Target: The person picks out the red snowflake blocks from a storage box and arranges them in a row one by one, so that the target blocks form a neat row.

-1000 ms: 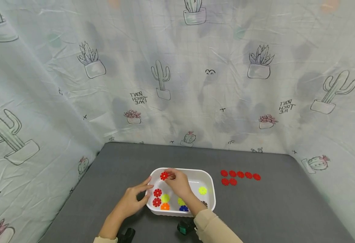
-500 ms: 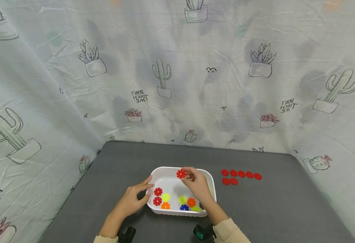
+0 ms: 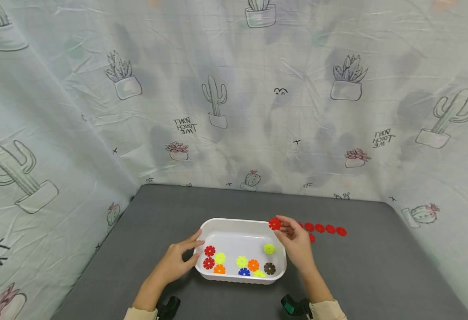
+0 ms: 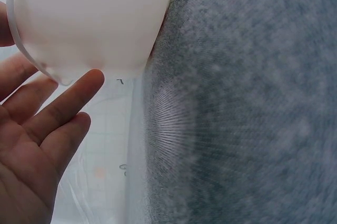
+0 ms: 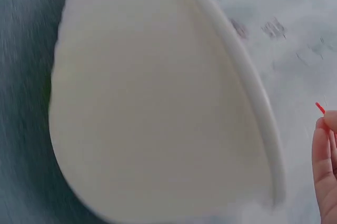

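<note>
Beyond the right end of the white tray [image 3: 202, 277], my right hand [image 3: 296, 246] pinches a red notched plastic disc [image 3: 275, 223] between thumb and fingers. In the right wrist view the disc [image 5: 320, 108] shows as a thin red edge at the fingertips. My left hand [image 3: 174, 263] rests against the tray's left end, fingers fairly straight, with fingertips at the rim. From the left wrist view, one fingertip lies along the tray's outer wall [image 4: 89, 23]. Inside the tray lie red [image 3: 209, 263], yellow, orange [image 3: 253, 265], blue [image 3: 244, 272] and dark brown [image 3: 269, 268] discs.
To the right on the dark grey table [image 3: 170, 204], several red discs [image 3: 330, 229] lie in two rows, some partly behind my right hand. A cactus-print cloth [image 3: 250, 115] hangs behind and at the sides of the table.
My right hand has carried the red disc from the tray's left part rightward over its far right rim, uncovering the discs below. My left hand has stayed at the tray's left end.
</note>
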Demonstrator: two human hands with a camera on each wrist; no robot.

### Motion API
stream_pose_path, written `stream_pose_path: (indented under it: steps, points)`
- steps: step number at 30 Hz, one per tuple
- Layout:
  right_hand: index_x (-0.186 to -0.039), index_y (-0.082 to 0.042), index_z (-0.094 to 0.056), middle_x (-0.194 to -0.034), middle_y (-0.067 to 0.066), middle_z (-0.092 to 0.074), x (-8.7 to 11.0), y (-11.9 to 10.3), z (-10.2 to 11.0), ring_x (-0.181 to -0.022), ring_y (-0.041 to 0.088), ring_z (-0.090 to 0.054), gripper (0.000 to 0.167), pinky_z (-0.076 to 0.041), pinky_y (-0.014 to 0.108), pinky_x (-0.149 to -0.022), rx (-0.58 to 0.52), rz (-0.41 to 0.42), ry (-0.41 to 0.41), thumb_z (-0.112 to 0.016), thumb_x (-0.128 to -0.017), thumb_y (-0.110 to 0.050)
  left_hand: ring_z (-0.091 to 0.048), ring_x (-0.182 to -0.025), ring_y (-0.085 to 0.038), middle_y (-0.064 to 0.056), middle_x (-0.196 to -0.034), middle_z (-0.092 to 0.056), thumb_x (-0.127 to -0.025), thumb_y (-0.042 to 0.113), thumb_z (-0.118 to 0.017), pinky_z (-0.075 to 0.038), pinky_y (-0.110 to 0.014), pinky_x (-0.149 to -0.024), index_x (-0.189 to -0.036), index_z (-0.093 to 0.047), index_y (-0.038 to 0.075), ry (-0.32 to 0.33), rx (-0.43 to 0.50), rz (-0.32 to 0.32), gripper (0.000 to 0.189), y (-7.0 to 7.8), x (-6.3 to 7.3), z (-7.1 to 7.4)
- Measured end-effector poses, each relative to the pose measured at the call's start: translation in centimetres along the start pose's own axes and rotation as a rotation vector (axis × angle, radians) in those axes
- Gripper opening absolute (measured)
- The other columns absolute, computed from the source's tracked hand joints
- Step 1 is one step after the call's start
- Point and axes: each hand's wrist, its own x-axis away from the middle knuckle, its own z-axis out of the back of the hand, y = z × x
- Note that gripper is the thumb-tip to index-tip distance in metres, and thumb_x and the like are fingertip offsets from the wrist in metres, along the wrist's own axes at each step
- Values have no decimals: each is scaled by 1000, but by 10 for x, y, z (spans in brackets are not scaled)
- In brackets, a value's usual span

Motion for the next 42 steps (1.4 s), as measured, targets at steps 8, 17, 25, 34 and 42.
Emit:
stream_pose_path:
  steps: [8,17,25,34,42]
  points:
    - [-118,9,-61,-98,8,-60,-10,33,42,-84,0,-58,38,-49,8,-73,-28,1,147,-68,-81,6,-52,-125,-22,-2,-141,-50,-83,11,-65,-46,-49,-98,-121,-66,9,-20,8,7,38,2,-1,-1]
    - [-123,5,-58,-99,-9,-57,-9,81,82,-87,-6,-56,39,-46,4,-75,62,-55,239,-66,-86,-3,-53,-123,-23,-4,-140,-51,-82,9,-66,-46,-48,-97,-119,-67,7,-1,25,-10,37,4,0,-3]
    - [-126,4,-57,-93,-16,-55,-8,106,99,-81,-12,-54,41,-44,4,-68,99,-180,294,-65,-87,-6,-52,-123,-24,-6,-139,-52,-83,9,-66,-48,-48,-95,-118,-68,7,16,32,-28,36,3,0,-1]
    - [-125,1,-59,-104,15,-62,-7,125,103,-74,-17,-47,39,-41,5,-61,304,-230,280,-66,-87,-8,-54,-122,-24,-7,-138,-53,-81,7,-67,-48,-48,-95,-117,-68,6,22,12,-34,36,2,0,1]
    - [-125,-3,-61,-112,21,-64,-6,129,103,-78,-16,-45,38,-42,7,-63,468,-254,237,-65,-87,-7,-54,-122,-24,-7,-138,-53,-81,7,-67,-48,-48,-95,-117,-68,6,20,11,-28,36,2,-2,0]
